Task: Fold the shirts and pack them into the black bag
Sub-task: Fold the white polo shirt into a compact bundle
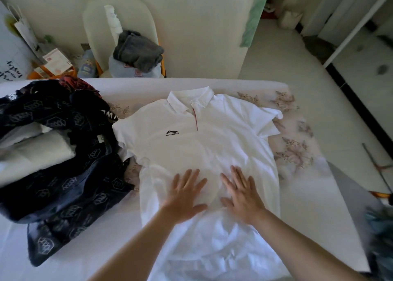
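**Rumpled hem could spoil the fold**

Bunched cloth at the bottom centre of the frame is the hem (223, 249) of the white polo shirt (191, 146). The shirt lies face up on the bed (63, 270), collar toward the top. Both palms press flat on its lower front, the left hand (185, 195) and right hand (242, 195) side by side. The fingers are spread and straight, gripping nothing. If folding starts while the hem is creased (it looks far from flat), the wrinkles would likely be locked in and the bundle come out lopsided. One sleeve, at centre left, lies against the open black bag (63, 185), so a sideways sweep might drag or snag the bag's edge. A folded white garment (32, 153) sits inside that bag.
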A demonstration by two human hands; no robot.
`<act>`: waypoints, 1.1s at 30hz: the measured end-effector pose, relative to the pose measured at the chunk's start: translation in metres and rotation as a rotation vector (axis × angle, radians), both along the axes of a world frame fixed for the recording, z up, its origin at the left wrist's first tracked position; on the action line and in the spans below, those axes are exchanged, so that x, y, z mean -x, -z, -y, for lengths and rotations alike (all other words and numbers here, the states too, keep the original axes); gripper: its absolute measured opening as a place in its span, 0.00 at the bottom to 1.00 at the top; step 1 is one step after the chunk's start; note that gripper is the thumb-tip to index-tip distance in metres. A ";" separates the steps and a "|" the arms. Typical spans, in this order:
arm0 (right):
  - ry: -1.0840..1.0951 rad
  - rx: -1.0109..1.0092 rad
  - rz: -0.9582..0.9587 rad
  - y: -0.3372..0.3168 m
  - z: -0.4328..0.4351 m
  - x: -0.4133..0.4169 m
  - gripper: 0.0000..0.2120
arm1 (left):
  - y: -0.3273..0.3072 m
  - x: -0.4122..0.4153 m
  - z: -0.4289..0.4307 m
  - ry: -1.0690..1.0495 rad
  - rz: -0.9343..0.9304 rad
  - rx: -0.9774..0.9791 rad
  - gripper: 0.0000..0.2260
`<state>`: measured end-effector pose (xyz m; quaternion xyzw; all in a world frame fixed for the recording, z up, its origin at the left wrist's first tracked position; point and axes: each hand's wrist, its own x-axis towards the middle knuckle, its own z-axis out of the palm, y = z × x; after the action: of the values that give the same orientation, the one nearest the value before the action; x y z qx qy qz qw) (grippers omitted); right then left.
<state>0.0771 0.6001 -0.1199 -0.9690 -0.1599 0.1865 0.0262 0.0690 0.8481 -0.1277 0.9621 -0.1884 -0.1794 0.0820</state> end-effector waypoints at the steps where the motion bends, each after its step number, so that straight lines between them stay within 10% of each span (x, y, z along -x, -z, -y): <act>1: -0.007 0.023 -0.017 0.002 0.008 0.012 0.37 | 0.008 0.015 -0.009 0.019 0.005 -0.035 0.39; 15: -0.069 0.009 -0.158 -0.034 0.061 0.097 0.45 | -0.031 0.082 0.028 0.089 0.012 0.043 0.39; 20: -0.028 -0.121 -0.049 -0.032 0.072 0.090 0.17 | -0.023 0.100 0.027 0.208 -0.035 -0.136 0.51; 26: -0.065 -0.069 -0.009 -0.031 0.062 0.078 0.08 | -0.023 0.100 0.023 0.124 0.055 0.121 0.12; 33: 0.158 -0.236 -0.065 -0.050 0.060 0.048 0.06 | -0.053 0.056 0.020 -0.247 -0.228 0.354 0.05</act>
<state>0.0287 0.5403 -0.0697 -0.9623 -0.1030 0.1949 0.1595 0.0134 0.8277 -0.0747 0.9220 -0.0873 -0.2395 0.2915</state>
